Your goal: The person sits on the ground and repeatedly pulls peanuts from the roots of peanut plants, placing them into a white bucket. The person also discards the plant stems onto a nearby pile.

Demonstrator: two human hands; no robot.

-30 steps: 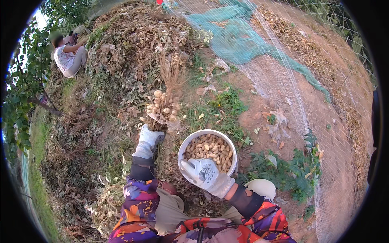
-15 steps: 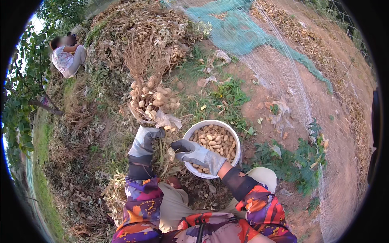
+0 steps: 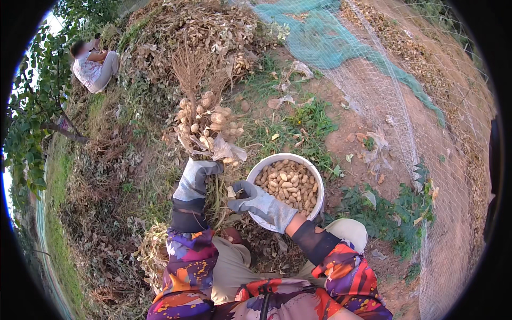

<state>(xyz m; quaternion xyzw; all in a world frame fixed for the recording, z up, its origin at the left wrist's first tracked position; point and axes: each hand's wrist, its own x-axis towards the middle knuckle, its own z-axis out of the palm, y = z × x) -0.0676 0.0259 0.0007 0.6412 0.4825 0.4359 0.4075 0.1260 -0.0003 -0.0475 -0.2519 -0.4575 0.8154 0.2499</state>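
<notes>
My left hand [image 3: 194,180], in a grey and white work glove, is closed around the stems of a dried peanut plant [image 3: 202,125]. The plant's clustered pods and thin roots point away from me, and its leafy stalks hang below the fist. My right hand [image 3: 264,205], gloved alike, is beside those stalks at the left rim of a white bucket [image 3: 320,198]. Its fingertips pinch a small pale piece that looks like a peanut [image 3: 231,192], partly hidden by the glove. Loose peanuts [image 3: 290,184] fill much of the bucket.
A big heap of dried plants [image 3: 154,48] rises at the far left, with a person [image 3: 96,66] sitting beside it. Green netting [image 3: 314,37] and white mesh [image 3: 394,117] lie along the right. Green weeds [image 3: 392,216] grow right of the bucket, and a leafy branch [image 3: 32,117] hangs at left.
The view has shifted slightly, so the scene sits a little further right. My right fingers have come up a little along the stalks, with the pale piece at their tips. The left hand keeps its grip.
</notes>
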